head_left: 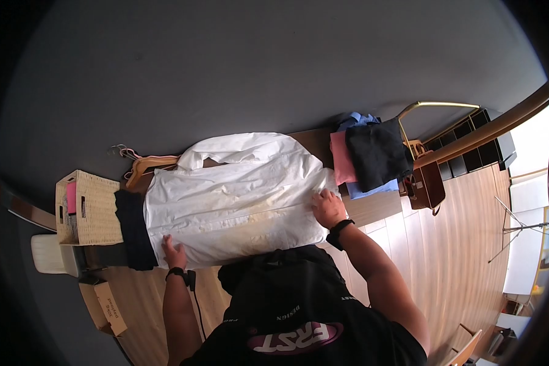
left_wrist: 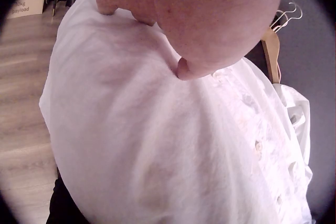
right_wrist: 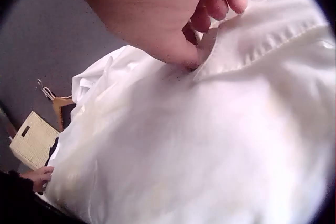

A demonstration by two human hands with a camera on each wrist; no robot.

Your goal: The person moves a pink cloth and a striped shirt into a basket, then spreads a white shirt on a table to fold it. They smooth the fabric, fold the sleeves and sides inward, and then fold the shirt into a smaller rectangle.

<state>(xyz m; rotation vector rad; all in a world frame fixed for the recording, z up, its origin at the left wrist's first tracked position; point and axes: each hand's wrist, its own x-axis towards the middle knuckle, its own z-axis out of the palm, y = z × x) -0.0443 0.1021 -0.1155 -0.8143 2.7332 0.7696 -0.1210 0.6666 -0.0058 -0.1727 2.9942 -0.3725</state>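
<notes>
A white long-sleeved shirt (head_left: 226,201) lies spread across the table, buttons along its front and yellowish stains on its lower side. At its left end, by the hem, my left hand (head_left: 174,252) rests with fingers and thumb apart. The left wrist view shows that thumb (left_wrist: 190,70) pressing a crease into the cloth. My right hand (head_left: 329,209) is at the collar end, on the right. In the right wrist view its thumb and curled fingers pinch the cloth at the collar (right_wrist: 210,56). One sleeve (head_left: 238,146) is bent along the far side.
Left of the shirt are dark folded cloth (head_left: 134,229) and a woven basket (head_left: 97,210). Wooden hangers (head_left: 149,163) lie behind the hem. Folded black (head_left: 378,155) and pink clothes (head_left: 341,160) are stacked at the right end. A brown bag (head_left: 427,186) stands beyond, and a cardboard box (head_left: 104,305) is on the floor.
</notes>
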